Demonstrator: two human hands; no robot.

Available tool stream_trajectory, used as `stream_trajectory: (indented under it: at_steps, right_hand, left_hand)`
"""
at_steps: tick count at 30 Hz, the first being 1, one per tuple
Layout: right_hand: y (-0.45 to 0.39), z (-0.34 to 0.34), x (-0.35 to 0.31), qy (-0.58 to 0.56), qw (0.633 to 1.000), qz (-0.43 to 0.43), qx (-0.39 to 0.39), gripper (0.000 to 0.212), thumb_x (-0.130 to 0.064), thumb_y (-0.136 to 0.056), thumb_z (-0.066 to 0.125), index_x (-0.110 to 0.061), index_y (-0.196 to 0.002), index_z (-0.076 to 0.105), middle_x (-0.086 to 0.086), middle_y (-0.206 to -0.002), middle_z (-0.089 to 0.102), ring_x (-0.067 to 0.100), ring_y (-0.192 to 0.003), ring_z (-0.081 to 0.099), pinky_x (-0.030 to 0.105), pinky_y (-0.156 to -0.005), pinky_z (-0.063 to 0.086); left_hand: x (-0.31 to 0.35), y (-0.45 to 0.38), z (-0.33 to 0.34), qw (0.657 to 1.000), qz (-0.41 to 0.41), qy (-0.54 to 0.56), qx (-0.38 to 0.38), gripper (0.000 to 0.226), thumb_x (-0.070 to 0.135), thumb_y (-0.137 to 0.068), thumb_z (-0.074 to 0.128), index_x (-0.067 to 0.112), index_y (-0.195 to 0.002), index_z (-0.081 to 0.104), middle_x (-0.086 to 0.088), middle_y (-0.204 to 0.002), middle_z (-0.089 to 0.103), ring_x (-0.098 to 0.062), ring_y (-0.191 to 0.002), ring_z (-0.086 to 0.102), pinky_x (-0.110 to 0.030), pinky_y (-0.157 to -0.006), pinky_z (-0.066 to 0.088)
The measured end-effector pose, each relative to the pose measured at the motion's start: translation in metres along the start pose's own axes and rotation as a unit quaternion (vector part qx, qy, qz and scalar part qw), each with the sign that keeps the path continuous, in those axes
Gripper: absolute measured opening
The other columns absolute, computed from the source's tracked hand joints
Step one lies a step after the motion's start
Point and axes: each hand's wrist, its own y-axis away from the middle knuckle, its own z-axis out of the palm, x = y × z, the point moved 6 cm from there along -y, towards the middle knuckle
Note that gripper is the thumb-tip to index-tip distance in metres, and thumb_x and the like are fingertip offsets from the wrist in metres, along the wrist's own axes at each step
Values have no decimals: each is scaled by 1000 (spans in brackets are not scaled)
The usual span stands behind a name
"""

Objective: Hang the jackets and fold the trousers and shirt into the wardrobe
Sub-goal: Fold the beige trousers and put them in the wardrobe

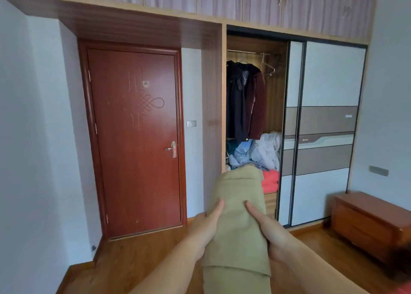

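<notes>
Two hands carry a folded khaki garment (239, 216), probably the trousers, out in front of the body toward the open wardrobe (254, 120). The left hand (205, 229) supports one long side and the right hand (272, 231) the other, each thumb laid flat on top while the remaining fingers are hidden beneath the cloth. This two-sided hold seems meant to keep the folds stacked, so the bundle arrives in the shape it was folded.

Inside the wardrobe's open bay, dark jackets (244, 100) hang from the rail, with a bare wire hanger (268, 67) to their right; judging by that, the hanging part looks largely done. Below them lies a loose heap of pale blue clothes (255, 153) and something red (270, 179) on the lower shelf. The sliding door (322, 133) is pushed right, leaving the bay reachable. A closed red-brown door (135, 138) stands to the left and a low wooden cabinet (369, 222) at the right wall.

The bundle is well apart from the shelf, so the walk and the placing remain. Setting it flat on a clear patch, rather than on the heap, would likely keep it tidy.
</notes>
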Motion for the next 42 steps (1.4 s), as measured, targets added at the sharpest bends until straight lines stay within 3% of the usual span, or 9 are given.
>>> stream_trajectory:
  at_steps: [6, 13, 16, 19, 23, 28, 31, 35, 42]
  right_hand:
    - [-114, 25, -15, 65, 992, -52, 100, 65, -52, -73, 77, -9, -119, 62, 10, -103, 74, 28, -91, 72, 42, -85, 57]
    - [-286, 62, -16, 107, 978, -77, 162, 44, -56, -78, 70, -17, -97, 63, -1, -88, 73, 16, -79, 70, 25, -59, 54]
    - [-350, 51, -24, 107, 975, -57, 188, 57, -58, -77, 70, -9, -106, 64, 6, -94, 74, 23, -84, 71, 31, -69, 56]
    - [-395, 13, -40, 112, 965, -39, 234, 81, -66, -73, 69, -4, -124, 58, 12, -111, 68, 30, -98, 67, 43, -92, 53]
    - [-452, -45, -60, 97, 952, -40, 286, 87, -70, -69, 68, -5, -126, 58, 11, -113, 68, 30, -99, 67, 45, -96, 51]
    - [-540, -124, -80, 45, 945, -53, 318, 77, -64, -71, 72, -8, -122, 62, 10, -107, 72, 29, -94, 70, 44, -93, 54]
    - [-586, -172, -100, 20, 937, -61, 343, 67, -63, -71, 72, -8, -110, 66, 5, -88, 77, 24, -78, 74, 36, -76, 59]
    - [-622, -232, -134, -12, 921, -69, 384, 68, -62, -72, 73, -5, -110, 65, 10, -97, 75, 29, -88, 72, 45, -88, 56]
    - [-680, -355, -193, -3, 891, -75, 448, 59, -57, -78, 70, -5, -105, 67, 9, -88, 77, 27, -78, 74, 32, -65, 58]
  left_hand:
    - [13, -106, -42, 996, 46, -5, 70, 80, 88, -60, 50, 21, -97, 71, 1, -94, 74, -20, -89, 69, -38, -86, 56]
    - [13, -295, -113, 997, 38, -26, 61, 71, 78, -84, 37, 19, -108, 68, 2, -104, 70, -20, -98, 65, -39, -94, 51]
    - [21, -373, -113, 999, 14, -33, 21, 70, 71, -91, 31, 16, -119, 63, -1, -114, 67, -21, -105, 62, -37, -97, 49]
    - [30, -437, -82, 997, 15, -78, -26, 73, 69, -93, 27, 15, -126, 63, -6, -121, 66, -24, -112, 60, -37, -102, 45]
    - [49, -524, -25, 987, 32, -138, -74, 71, 69, -94, 24, 21, -128, 63, -5, -131, 62, -25, -122, 56, -38, -108, 40]
    - [75, -633, 51, 976, 60, -160, -133, 66, 66, -95, 27, 22, -130, 60, 1, -126, 62, -18, -110, 57, -29, -99, 43]
    - [96, -696, 101, 967, 75, -182, -161, 52, 62, -97, 28, 28, -108, 64, 3, -109, 66, -15, -100, 61, -29, -93, 47]
    - [127, -757, 169, 954, 99, -213, -188, 46, 61, -98, 26, 29, -96, 58, 15, -81, 54, 1, -74, 51, -18, -58, 38]
    - [156, -859, 313, 922, 158, -225, -271, 51, 59, -98, 29, 22, -82, 60, 3, -82, 60, -9, -73, 56, -24, -64, 40]
